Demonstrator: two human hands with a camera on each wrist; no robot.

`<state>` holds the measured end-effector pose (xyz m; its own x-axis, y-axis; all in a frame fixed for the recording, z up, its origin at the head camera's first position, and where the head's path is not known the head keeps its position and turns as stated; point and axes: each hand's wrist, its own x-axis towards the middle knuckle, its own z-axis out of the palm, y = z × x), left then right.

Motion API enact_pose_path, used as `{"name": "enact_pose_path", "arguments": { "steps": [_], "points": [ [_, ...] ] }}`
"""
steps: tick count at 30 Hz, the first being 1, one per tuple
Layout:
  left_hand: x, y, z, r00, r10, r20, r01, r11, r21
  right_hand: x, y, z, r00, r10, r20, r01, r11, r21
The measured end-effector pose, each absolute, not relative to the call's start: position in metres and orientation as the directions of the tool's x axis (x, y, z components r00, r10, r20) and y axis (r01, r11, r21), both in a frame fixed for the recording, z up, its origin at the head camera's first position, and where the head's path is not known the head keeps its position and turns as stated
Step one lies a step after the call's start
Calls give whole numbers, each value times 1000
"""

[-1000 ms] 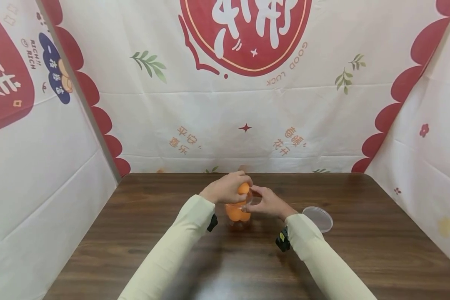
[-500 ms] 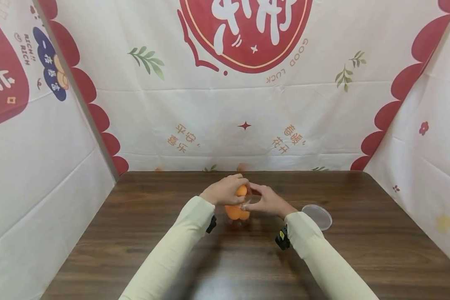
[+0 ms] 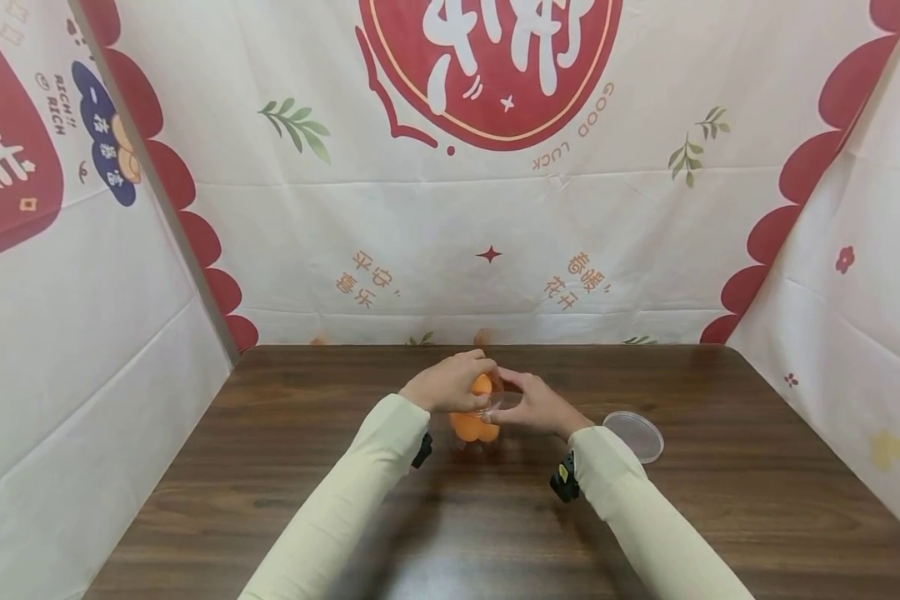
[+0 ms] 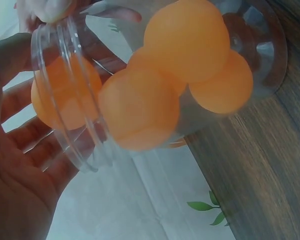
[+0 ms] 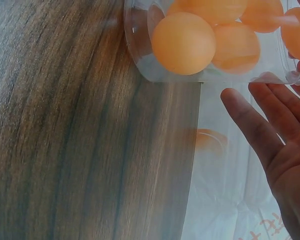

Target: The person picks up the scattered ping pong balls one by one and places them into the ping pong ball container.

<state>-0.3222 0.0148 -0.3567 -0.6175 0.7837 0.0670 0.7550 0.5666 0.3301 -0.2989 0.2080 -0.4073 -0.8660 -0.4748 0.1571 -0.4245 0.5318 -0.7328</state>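
A clear plastic jar (image 4: 210, 117) with a ringed neck holds several orange ping-pong balls (image 4: 140, 107). One more ball (image 3: 482, 386) is at its mouth, between the thumb and fingers of my left hand (image 3: 450, 383). In the left wrist view that ball (image 4: 65, 92) shows through the neck rings, with the fingers (image 4: 35, 155) around it. My right hand (image 3: 540, 406) holds the jar near its neck from the right. Its fingers (image 5: 275, 112) lie along the jar in the right wrist view, with the thumb out of sight.
A round clear lid (image 3: 635, 436) lies flat on the brown wooden table (image 3: 307, 467), right of my right wrist. Behind the far edge hangs a white printed cloth (image 3: 495, 217), with more cloth at both sides. Each wrist carries a black camera.
My left hand and the ball have sunk slightly toward the jar. The right hand keeps its hold, and the lid stays in place.
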Motion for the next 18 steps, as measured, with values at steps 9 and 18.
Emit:
{"name": "enact_pose_path", "arguments": {
  "steps": [9, 18],
  "points": [
    [-322, 10, -357, -604, 792, 91, 773, 554, 308, -301, 204, -409, -856, -493, 155, -429, 510, -746],
    [-321, 9, -357, -617, 783, 78, 753, 558, 348, -302, 205, -409, -865, -483, 140, -420, 539, -730]
  ]
}}
